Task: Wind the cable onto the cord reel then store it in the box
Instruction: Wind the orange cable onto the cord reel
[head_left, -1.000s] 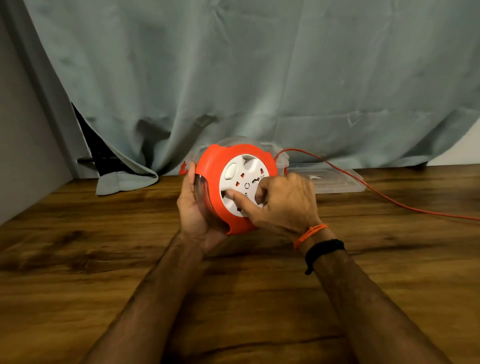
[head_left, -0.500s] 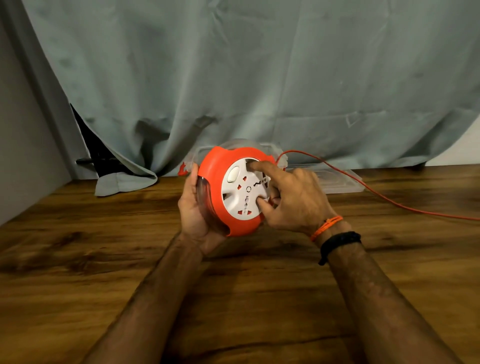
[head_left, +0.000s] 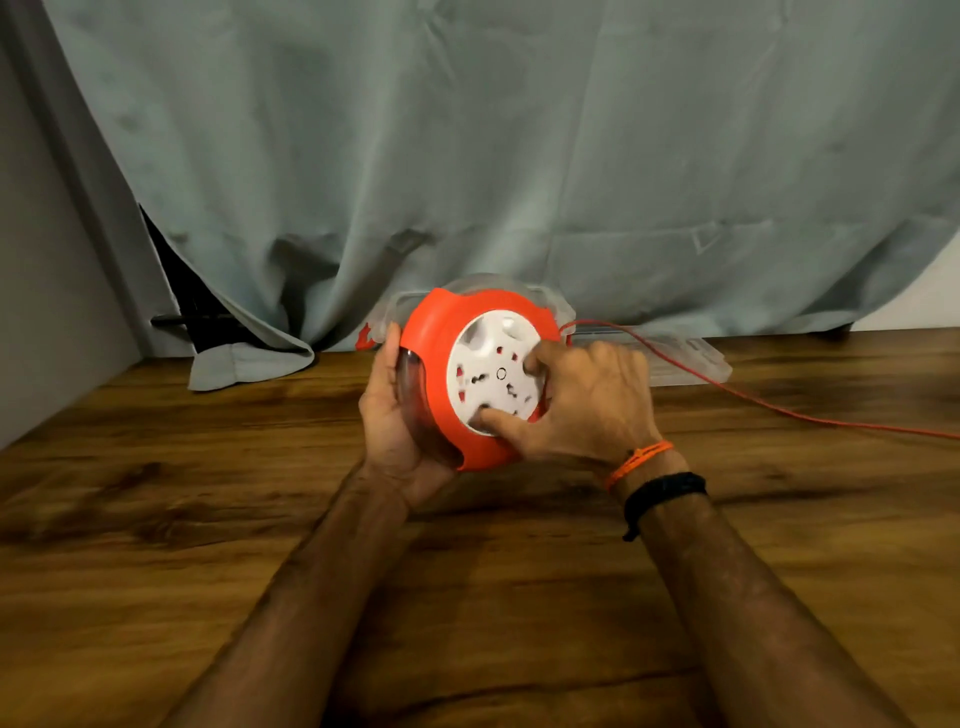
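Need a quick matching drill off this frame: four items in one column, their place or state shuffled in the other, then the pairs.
Column 1
1. round orange cord reel with white socket face
2. thin orange cable
3. clear plastic box lid
4. black wristband

Column 2
A. lies flat on the wooden table near the curtain
B. worn on the right forearm
C. held up between the left hand and right hand
D. trails across the table to the right edge of view

Pairs: 1-C, 2-D, 3-A, 4-B
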